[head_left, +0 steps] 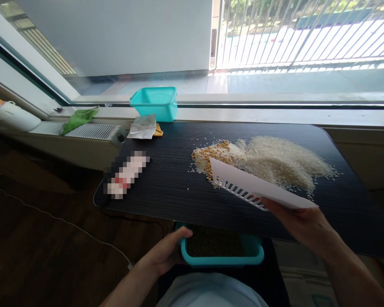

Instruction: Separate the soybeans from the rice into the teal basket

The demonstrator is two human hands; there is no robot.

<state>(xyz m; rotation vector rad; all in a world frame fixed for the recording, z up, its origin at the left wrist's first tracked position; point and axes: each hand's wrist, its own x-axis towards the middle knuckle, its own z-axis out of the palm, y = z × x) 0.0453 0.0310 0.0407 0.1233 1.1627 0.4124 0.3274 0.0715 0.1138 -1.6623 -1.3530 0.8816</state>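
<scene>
My right hand [302, 217] grips a white slotted plastic tray [252, 177] by its near right end, holding it tilted on edge. The tray's far left end reaches the yellow kernels [208, 155] at the left of a heap of white rice [275, 160] on the dark table. Below the table edge, my left hand [168, 251] is closed on the left rim of a turquoise tub [224, 261], thumb on top. Small dark green or brown grains [214, 243] cover the tub's bottom. What lies on the tray's hidden side cannot be seen.
Another turquoise tub [158, 104] stands at the window, behind a folded grey-white cloth or paper [143, 127]. A pixelated item [128, 175] lies on the table's left side. A green cloth [80, 119] rests on the radiator [92, 131]. A white cable [83, 232] crosses the floor.
</scene>
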